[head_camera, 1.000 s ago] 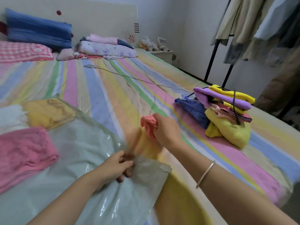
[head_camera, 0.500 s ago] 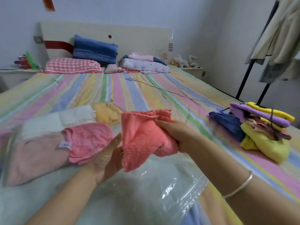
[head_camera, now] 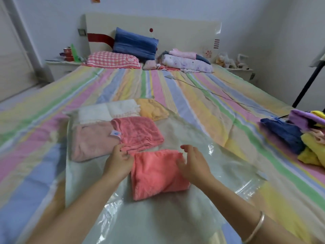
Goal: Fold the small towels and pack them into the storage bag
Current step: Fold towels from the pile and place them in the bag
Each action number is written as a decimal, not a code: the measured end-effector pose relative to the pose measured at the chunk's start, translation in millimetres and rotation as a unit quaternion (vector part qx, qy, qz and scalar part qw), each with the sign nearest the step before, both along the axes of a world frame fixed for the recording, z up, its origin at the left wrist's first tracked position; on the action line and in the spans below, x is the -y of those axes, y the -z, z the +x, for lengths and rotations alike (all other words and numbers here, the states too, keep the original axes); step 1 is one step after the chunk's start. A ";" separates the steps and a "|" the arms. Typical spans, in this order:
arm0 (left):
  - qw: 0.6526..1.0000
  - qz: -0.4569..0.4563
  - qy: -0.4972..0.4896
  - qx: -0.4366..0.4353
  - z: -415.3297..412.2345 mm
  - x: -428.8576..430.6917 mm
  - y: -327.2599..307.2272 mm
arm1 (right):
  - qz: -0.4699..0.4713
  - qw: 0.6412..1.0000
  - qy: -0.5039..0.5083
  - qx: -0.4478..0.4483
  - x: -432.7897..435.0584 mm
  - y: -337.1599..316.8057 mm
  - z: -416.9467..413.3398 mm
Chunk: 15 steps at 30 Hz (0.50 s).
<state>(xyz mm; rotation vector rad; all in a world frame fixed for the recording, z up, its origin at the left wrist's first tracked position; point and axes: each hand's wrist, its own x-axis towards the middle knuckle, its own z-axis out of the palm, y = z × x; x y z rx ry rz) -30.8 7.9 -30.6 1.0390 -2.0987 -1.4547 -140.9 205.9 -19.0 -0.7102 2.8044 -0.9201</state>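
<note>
1. Coral towel [head_camera: 156, 173] lies folded on the clear storage bag [head_camera: 202, 152], near the bed's [head_camera: 202, 95] foot edge, directly between the two hands and touching both.
2. Its long axis runs from the foot edge toward the headboard, tilted slightly left; the bag's mouth seems to lie toward the person, though I cannot tell exactly.
3. Left hand [head_camera: 119, 162] rests open against the towel's left edge, fingers curled loosely, gripping nothing.
4. Right hand [head_camera: 193, 162] lies open on the towel's right part, palm down, pressing rather than holding; it seems the better placed to slide the towel.
5. Packed towels [head_camera: 139, 132] sit just beyond, toward the headboard; the unfolded pile [head_camera: 299, 136] waits at the bed's right edge.
6. Half a second ago both hands held this towel up in the air; now it is laid flat and released.
</note>
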 end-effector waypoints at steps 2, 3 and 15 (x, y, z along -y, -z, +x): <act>0.997 -0.077 -0.011 0.021 7.9 -3.9 -4.1 | 0.046 0.990 -0.049 -0.128 -4.8 1.6 21.5; 0.994 -0.097 -0.011 0.041 11.6 -8.3 -8.0 | 0.065 0.982 -0.080 -0.161 -5.5 2.3 32.6; 0.985 -0.063 0.079 0.142 36.4 -25.4 -5.0 | 0.235 0.902 -0.242 -0.269 38.1 31.8 74.2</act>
